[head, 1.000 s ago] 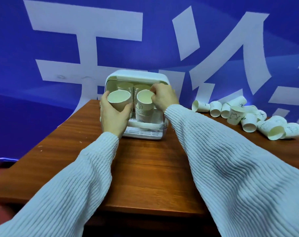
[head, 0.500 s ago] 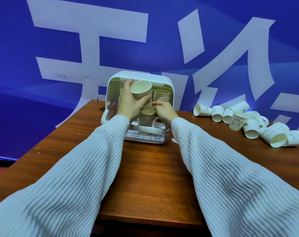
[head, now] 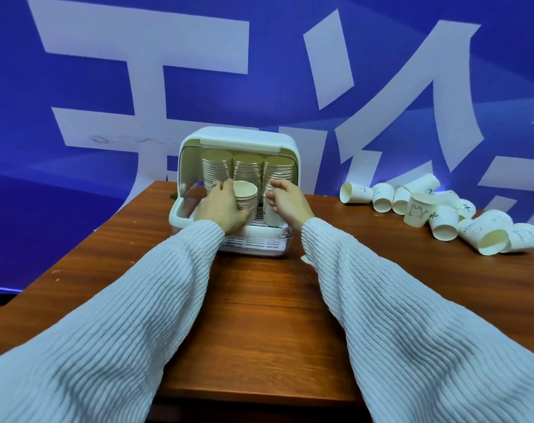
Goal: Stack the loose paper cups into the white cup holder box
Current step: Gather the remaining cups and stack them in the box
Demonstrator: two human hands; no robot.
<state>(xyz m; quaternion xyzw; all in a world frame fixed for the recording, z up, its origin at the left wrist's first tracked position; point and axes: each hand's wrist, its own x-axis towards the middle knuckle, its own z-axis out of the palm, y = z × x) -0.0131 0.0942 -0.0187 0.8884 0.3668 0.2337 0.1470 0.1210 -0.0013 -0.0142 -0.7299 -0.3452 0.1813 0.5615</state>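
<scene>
The white cup holder box stands open at the table's far middle, with three tall cup stacks along its back. My left hand grips a short stack of paper cups standing in the box's front, thumb below and fingers behind it. My right hand sits just right of that stack, fingers loosely curved over another white cup in the front of the box. Whether it grips that cup is hidden. Several loose paper cups lie in a pile at the right.
The box's ribbed drip tray juts toward me on the brown wooden table. A blue banner with large white characters hangs close behind the table. The table's left edge runs diagonally near the box.
My left hand lowered its cup onto the short stack in the box's front. My right hand let go of that stack and shifted right. The three back stacks are now in view.
</scene>
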